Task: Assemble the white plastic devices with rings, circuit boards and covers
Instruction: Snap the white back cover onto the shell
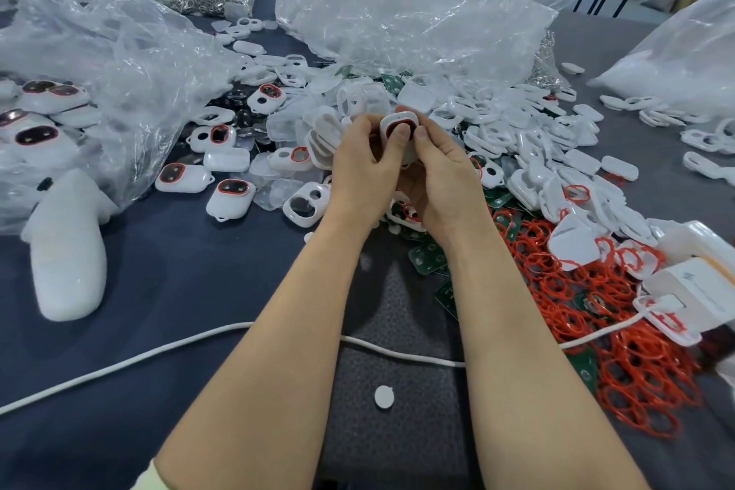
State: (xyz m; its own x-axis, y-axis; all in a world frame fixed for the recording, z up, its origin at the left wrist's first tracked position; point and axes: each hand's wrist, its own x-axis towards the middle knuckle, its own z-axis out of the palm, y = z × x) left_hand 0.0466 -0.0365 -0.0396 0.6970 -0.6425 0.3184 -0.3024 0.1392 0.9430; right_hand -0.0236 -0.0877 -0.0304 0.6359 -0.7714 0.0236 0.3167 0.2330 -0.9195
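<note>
Head view: left hand [360,171] and right hand [443,181], forearms outstretched, both pinching one white device [399,119] above parts pile [517,155].

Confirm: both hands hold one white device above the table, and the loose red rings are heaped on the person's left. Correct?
One error. In the head view the left hand and right hand do hold one white device above the table, but the red rings are heaped on the person's right.

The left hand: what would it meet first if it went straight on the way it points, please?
The left hand grips the white device; past that, it would likely reach the pile of white shells behind, though depth is unclear.
</note>
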